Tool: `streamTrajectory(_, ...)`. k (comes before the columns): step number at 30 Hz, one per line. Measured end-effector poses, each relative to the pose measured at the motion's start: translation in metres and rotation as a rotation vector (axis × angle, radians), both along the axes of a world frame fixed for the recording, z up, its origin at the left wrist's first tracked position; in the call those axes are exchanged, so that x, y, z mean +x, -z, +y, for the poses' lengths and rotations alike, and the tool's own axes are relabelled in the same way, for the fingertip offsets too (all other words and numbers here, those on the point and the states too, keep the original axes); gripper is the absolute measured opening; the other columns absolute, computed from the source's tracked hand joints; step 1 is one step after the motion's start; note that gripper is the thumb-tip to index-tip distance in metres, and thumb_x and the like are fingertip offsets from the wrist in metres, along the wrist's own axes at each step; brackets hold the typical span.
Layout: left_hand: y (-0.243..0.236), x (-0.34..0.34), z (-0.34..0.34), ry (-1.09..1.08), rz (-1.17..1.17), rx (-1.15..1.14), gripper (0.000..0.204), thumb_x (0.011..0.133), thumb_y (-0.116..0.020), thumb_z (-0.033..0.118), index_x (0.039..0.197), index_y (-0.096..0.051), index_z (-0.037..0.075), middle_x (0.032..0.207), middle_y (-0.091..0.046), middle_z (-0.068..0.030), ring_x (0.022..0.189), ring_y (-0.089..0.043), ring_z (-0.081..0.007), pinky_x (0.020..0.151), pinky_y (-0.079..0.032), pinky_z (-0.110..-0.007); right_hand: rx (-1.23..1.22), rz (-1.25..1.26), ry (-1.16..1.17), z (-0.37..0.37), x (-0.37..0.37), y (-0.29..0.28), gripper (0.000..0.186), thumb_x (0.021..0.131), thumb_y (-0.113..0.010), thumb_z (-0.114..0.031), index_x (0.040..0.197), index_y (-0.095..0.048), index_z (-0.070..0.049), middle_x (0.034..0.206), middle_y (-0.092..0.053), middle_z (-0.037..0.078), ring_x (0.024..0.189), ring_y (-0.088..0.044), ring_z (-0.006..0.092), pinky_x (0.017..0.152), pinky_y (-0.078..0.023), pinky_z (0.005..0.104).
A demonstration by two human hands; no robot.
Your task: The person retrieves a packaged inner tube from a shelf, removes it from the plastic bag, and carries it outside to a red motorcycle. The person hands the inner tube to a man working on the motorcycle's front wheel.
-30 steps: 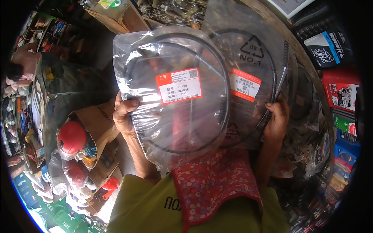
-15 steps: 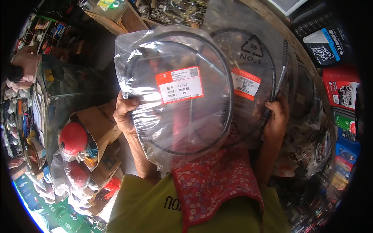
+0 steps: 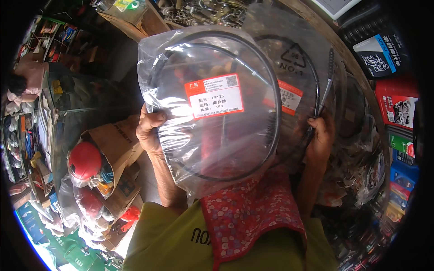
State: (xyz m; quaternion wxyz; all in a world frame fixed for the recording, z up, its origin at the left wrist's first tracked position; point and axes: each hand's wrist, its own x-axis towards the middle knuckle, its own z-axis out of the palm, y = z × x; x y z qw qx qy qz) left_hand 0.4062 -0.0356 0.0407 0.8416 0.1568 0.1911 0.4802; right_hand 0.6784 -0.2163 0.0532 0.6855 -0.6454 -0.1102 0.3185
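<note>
My left hand (image 3: 149, 128) grips the left edge of a clear plastic bag (image 3: 212, 149) holding a coiled black cable (image 3: 274, 118) and bearing a red-and-white label (image 3: 216, 96). My right hand (image 3: 320, 133) is closed on a second clear bag (image 3: 289, 61), partly behind the first, with another black cable and metal end (image 3: 325, 92) inside and a similar label (image 3: 289, 101). The first bag overlaps that label. Both bags are raised in front of my red floral cloth (image 3: 253, 217) and green shirt (image 3: 162, 239).
Cardboard (image 3: 108, 140) and red helmet-like objects (image 3: 83, 160) lie at left, beside cluttered shelves (image 3: 20, 149); a person in pink (image 3: 29, 81) is at far left. Metal parts (image 3: 194, 13) fill a bin at top. Black, red and blue containers (image 3: 398, 106) line the right.
My left hand and the front bag have shifted slightly right and up, covering more of the rear bag's label. My right hand has barely moved.
</note>
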Motion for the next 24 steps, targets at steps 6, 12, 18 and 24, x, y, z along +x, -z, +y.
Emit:
streamTrajectory(6,0.007,0.003,-0.001,-0.012,0.063,0.005,0.047,0.066,-0.046,-0.003,0.111,-0.052,-0.013,0.088,-0.064,-0.0249,0.073,-0.068,-0.0373,0.058,-0.061,-0.047,-0.013,0.008,-0.019,0.000,-0.003,0.000,0.026,0.075,-0.048,-0.004,0.099,-0.054,0.006,0.075,-0.065,0.018,0.052,-0.061,0.0227,0.046,-0.047,0.0288)
streamTrajectory(12,0.013,0.003,-0.003,-0.033,0.098,-0.005,0.045,0.066,-0.046,-0.004,0.110,-0.053,-0.011,0.086,-0.064,-0.0232,0.068,-0.067,-0.0344,0.062,-0.061,-0.046,0.011,-0.001,-0.048,0.005,-0.008,-0.006,0.030,0.075,-0.046,-0.004,0.101,-0.054,0.008,0.074,-0.064,0.018,0.052,-0.061,0.0224,0.047,-0.047,0.0289)
streamTrajectory(18,0.007,0.005,-0.006,-0.006,-0.043,-0.028,0.055,0.065,-0.045,-0.005,0.120,-0.045,-0.013,0.092,-0.064,-0.0282,0.073,-0.068,-0.0390,0.058,-0.062,-0.048,0.044,-0.014,-0.062,0.004,-0.006,-0.003,0.033,0.075,-0.045,-0.003,0.105,-0.053,0.008,0.074,-0.064,0.018,0.053,-0.060,0.0212,0.047,-0.047,0.0286)
streamTrajectory(24,0.015,0.002,-0.005,0.009,-0.024,0.018,0.059,0.065,-0.045,-0.005,0.123,-0.042,-0.013,0.096,-0.063,-0.0296,0.073,-0.068,-0.0406,0.056,-0.061,-0.051,0.033,0.031,-0.046,0.004,-0.008,-0.005,0.034,0.075,-0.046,-0.003,0.107,-0.054,0.006,0.076,-0.064,0.016,0.054,-0.061,0.0204,0.048,-0.051,0.0289)
